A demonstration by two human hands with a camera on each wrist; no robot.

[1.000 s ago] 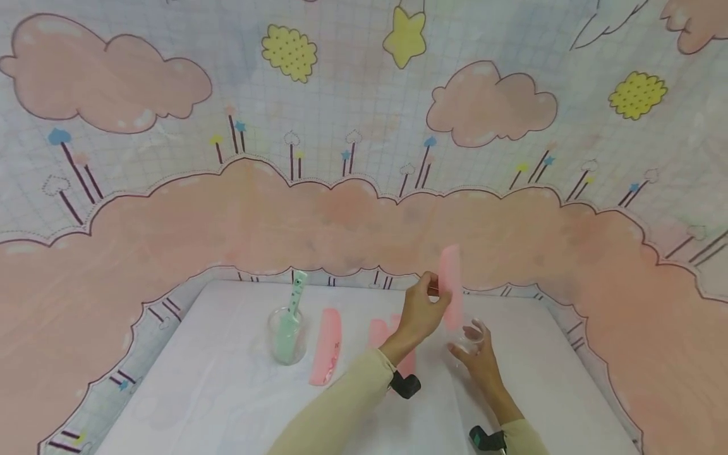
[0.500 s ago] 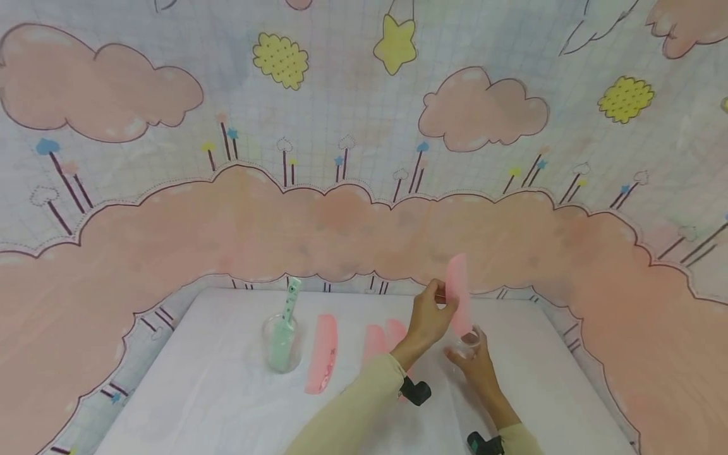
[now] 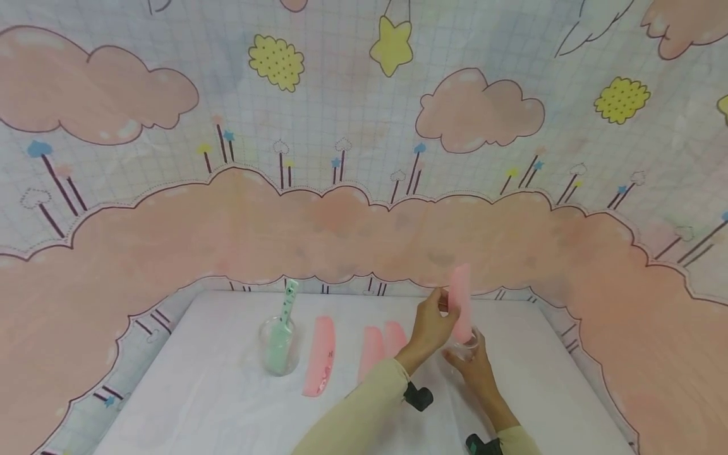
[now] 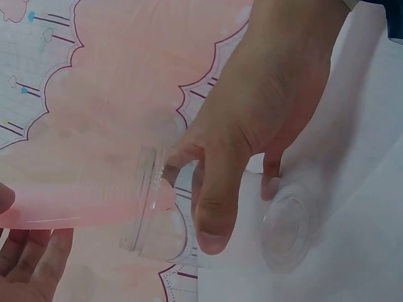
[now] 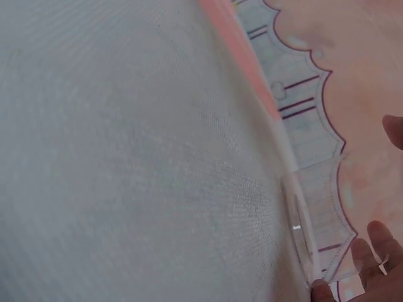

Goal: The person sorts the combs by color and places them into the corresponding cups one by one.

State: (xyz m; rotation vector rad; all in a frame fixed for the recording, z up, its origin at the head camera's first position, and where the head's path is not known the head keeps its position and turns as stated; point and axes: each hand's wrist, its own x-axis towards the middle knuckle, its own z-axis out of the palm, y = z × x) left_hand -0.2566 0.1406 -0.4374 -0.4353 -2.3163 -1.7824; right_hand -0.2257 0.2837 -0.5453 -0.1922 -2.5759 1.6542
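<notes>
A pink comb (image 3: 461,303) stands nearly upright in my left hand (image 3: 430,322), pinched between thumb and fingers near its middle. Its lower end reaches into the mouth of a clear plastic jar (image 4: 289,229), as the left wrist view shows. Around that jar's side my right hand (image 3: 478,370) curls its thumb and fingers, just below the rim (image 4: 145,201). In the right wrist view only fingertips (image 5: 381,239) and part of the see-through jar appear at the right.
Another clear jar (image 3: 264,354) on the left holds a mint-green comb (image 3: 279,347) with a patterned handle. A pink comb (image 3: 320,357) lies beside it. Two more pink combs, one (image 3: 371,354) and another (image 3: 395,338), lie partly behind my left arm on the white table (image 3: 216,404).
My left hand has moved slightly right and down with the comb, bringing its lower end from above the jar into the mouth. My right hand keeps its hold. The head view has shifted slightly.
</notes>
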